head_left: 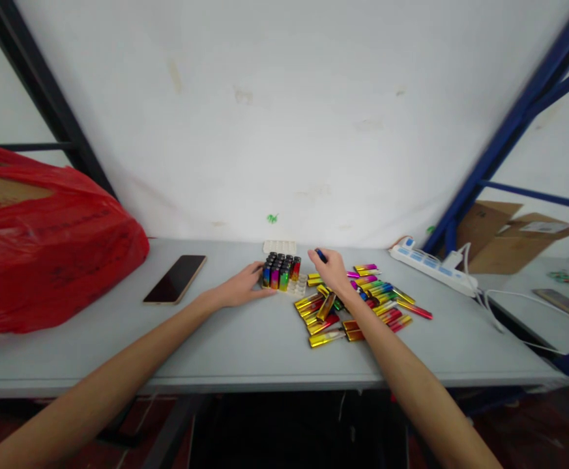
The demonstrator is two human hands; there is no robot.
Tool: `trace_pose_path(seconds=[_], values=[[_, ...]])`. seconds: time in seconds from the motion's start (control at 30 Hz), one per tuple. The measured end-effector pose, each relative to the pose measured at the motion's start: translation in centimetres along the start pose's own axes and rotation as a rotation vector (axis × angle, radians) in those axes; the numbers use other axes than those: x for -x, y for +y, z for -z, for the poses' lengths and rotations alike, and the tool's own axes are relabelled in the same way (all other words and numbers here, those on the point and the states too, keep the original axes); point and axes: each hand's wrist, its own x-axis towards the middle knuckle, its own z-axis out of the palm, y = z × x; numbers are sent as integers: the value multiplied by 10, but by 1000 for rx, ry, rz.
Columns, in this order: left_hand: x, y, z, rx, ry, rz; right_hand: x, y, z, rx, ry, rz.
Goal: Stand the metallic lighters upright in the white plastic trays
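Note:
Several lighters (275, 276) with black tops and shiny rainbow-coloured bodies stand upright in rows in a white plastic tray (298, 286). Vacant slots show at the tray's right end. My left hand (242, 286) grips the tray's left side, thumb at the front and fingers behind; the fingertips are partly hidden. To the right of the tray, my right hand (332, 268) is closed on a lighter (320, 255), whose dark blue end sticks out above the fingers. Below the right hand and forearm spreads a loose pile of metallic lighters (327, 337), partly covered by that arm.
A phone (176, 279) lies left of the tray, and a red plastic bag (59, 241) stands at the table's left end. Behind the tray is a white plastic piece (279, 247). A power strip (433, 266) with cables and a cardboard box (494, 238) sit at right.

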Motion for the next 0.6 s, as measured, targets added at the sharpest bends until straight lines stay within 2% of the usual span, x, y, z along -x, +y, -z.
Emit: trace_pose_path(seconds=[0.27,0.43,0.53,0.6], values=[[0,1,2,14,-5,-2,-1,1,0,92,-8,23],[0,3,1,1,-5,4,-1,0,8,103,-173,95],[0,4,1,-3,7,5,-1,-2,16,254,-214,230],[0,5,1,-4,16,-5,-1,-3,21,351,-273,270]])
